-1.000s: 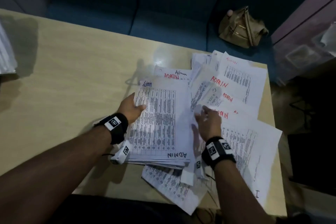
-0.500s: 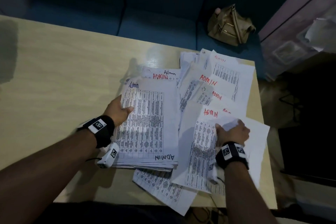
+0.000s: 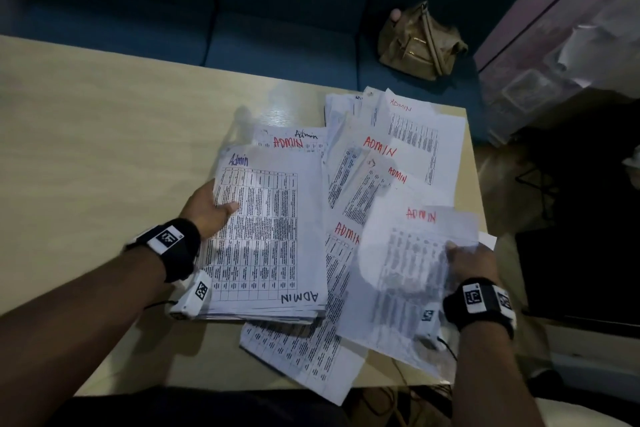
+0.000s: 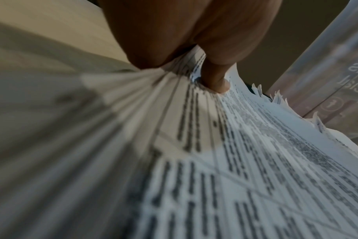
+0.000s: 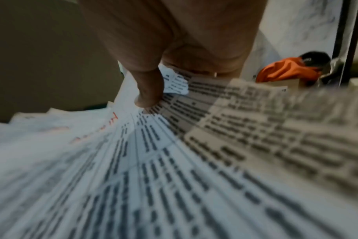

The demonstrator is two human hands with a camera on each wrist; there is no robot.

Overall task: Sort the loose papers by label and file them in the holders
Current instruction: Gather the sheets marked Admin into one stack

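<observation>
- Big pale bench (image 3: 104, 121) fills the view, with a dark blue sofa (image 3: 277, 10) beyond its far edge and a tan bag (image 3: 419, 42) sitting on the seat.
- Across the right half of the bench lies a fan of loose papers (image 3: 415, 135), every readable one marked ADMIN in red; no holders show in any view.
- Next to that fan, a squared-up stack (image 3: 273, 232) with "Admin" at its top edge and "ADMIN" at the near corner.
- Left hand (image 3: 207, 211) grips the stack's left edge, thumb on top; the wrist view shows the thumb pressed onto the top page and paper edges fanning under it.
- Right hand (image 3: 471, 263) pinches one sheet (image 3: 408, 270) by its right edge, lifted clear and blurred, red ADMIN at its head.
- Looks like gathering is in hand: same-label sheets going onto one pile.
- Next move, I'd say: carry that sheet left, lay it square on the stack, and mind it doesn't drag its neighbours off the bench edge.
</observation>
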